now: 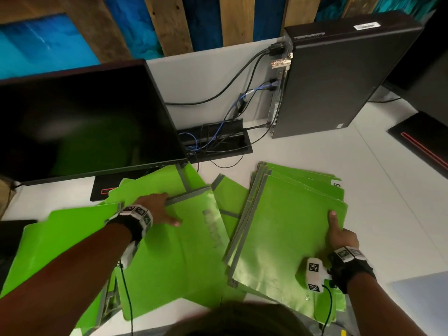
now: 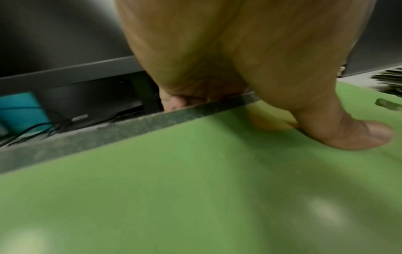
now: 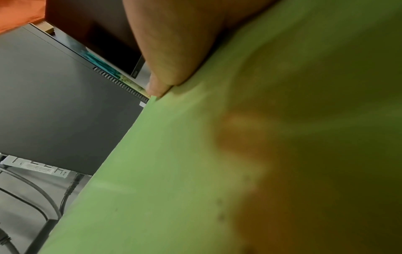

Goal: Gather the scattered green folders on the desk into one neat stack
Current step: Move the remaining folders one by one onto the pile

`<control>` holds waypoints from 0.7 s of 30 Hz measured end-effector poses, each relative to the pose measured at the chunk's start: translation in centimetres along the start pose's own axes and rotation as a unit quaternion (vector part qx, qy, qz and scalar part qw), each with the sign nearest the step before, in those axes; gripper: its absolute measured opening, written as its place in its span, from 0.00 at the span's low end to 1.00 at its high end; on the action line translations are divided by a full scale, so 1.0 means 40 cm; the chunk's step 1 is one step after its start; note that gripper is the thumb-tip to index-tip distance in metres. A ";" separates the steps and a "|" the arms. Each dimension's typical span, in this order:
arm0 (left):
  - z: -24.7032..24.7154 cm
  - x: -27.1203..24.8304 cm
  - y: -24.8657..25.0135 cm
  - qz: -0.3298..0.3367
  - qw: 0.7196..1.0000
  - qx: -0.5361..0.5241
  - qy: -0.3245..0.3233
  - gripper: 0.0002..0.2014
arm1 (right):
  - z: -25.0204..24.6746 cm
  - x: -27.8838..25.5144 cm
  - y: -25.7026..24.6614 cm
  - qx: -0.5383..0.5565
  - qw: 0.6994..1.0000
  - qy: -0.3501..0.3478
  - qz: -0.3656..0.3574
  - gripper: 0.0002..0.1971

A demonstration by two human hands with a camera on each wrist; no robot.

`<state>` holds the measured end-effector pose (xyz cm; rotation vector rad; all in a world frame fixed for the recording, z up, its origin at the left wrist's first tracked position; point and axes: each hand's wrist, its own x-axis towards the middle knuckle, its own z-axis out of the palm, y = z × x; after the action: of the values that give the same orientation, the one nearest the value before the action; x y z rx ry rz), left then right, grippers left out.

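Observation:
Green folders lie across the white desk (image 1: 378, 195). On the right sits a rough stack of folders (image 1: 286, 226), its edges fanned out. My right hand (image 1: 339, 232) grips the stack's right edge, thumb on top, fingers hidden beneath; the right wrist view shows the thumb (image 3: 169, 68) on the green cover (image 3: 195, 171). On the left, a loose folder (image 1: 184, 238) with a grey spine lies over other scattered folders (image 1: 60, 234). My left hand (image 1: 160, 209) grips its far spine edge, thumb (image 2: 348, 134) flat on the cover (image 2: 174, 189), fingers curled over the grey spine (image 2: 130, 130).
A dark monitor (image 1: 84, 122) stands at the back left, its base partly under the folders. A black computer tower (image 1: 339, 76) stands at the back right, with cables running into a desk cable slot (image 1: 218, 141). Another black device (image 1: 424, 141) sits at the far right.

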<state>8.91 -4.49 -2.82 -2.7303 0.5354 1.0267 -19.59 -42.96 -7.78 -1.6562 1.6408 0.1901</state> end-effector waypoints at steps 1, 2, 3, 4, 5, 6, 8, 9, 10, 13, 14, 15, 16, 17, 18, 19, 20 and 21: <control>0.009 -0.009 -0.021 -0.019 1.000 -0.019 -0.009 0.59 | -0.001 -0.004 -0.001 0.000 1.000 0.001 0.001 0.49; 0.018 -0.014 -0.038 -0.037 0.998 -0.038 -0.012 0.58 | -0.001 -0.006 -0.002 -0.002 1.000 0.001 0.003 0.49; 0.029 -0.021 -0.052 -0.053 0.997 -0.056 -0.009 0.56 | -0.001 -0.011 -0.002 -0.003 1.000 0.001 0.004 0.49; 0.039 -0.023 -0.068 -0.067 0.995 -0.072 0.002 0.54 | -0.002 -0.017 -0.004 -0.004 1.000 -0.002 0.004 0.49; 0.047 -0.026 -0.084 -0.079 0.993 -0.082 0.018 0.52 | -0.004 -0.022 -0.006 -0.006 1.000 -0.006 0.003 0.49; 0.050 -0.027 -0.101 -0.090 0.991 -0.090 0.037 0.51 | -0.005 -0.025 -0.007 -0.008 1.000 -0.011 0.001 0.50; 0.045 -0.030 -0.138 -0.101 0.986 -0.107 0.073 0.48 | -0.008 -0.032 -0.006 -0.014 1.000 -0.017 -0.001 0.52; 0.038 -0.032 -0.156 -0.103 0.985 -0.110 0.088 0.46 | -0.008 -0.037 -0.004 -0.016 1.000 -0.018 -0.002 0.52; 0.028 -0.033 -0.174 -0.103 0.984 -0.105 0.105 0.45 | -0.007 -0.041 -0.002 -0.017 1.000 -0.020 -0.005 0.52; 0.002 -0.030 -0.227 -0.110 0.977 -0.085 0.159 0.47 | -0.006 -0.049 0.003 -0.021 0.999 -0.025 -0.024 0.48; -0.002 -0.030 -0.245 -0.116 0.976 -0.090 0.160 0.47 | -0.005 -0.052 0.004 -0.023 0.999 -0.027 -0.028 0.47; -0.004 -0.029 -0.257 -0.119 0.976 -0.104 0.148 0.48 | -0.003 -0.053 0.005 -0.021 0.999 -0.025 -0.028 0.46; -0.002 -0.028 -0.264 -0.115 0.979 -0.115 0.125 0.47 | -0.003 -0.054 0.004 -0.019 0.999 -0.020 -0.028 0.45; 0.004 -0.026 -0.267 -0.104 0.983 -0.116 0.097 0.47 | -0.003 -0.057 0.004 -0.016 0.999 -0.015 -0.027 0.44; 0.008 -0.024 -0.269 -0.091 0.987 -0.108 0.078 0.46 | -0.003 -0.061 0.002 -0.014 0.999 -0.012 -0.026 0.44; 0.012 -0.021 -0.270 -0.080 0.989 -0.099 0.071 0.46 | -0.002 -0.064 0.001 -0.012 1.000 -0.010 -0.024 0.44; 0.014 -0.017 -0.273 -0.071 0.991 -0.092 0.070 0.46 | -0.001 -0.066 -0.001 -0.009 1.000 -0.006 -0.021 0.44; 0.012 -0.014 -0.278 -0.062 0.992 -0.085 0.072 0.47 | 0.000 -0.068 -0.002 -0.007 1.000 -0.004 -0.019 0.44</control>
<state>12.55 6.02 -2.41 -2.9611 0.3055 0.8891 -19.93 -40.86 -6.10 -1.6933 1.6049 0.1900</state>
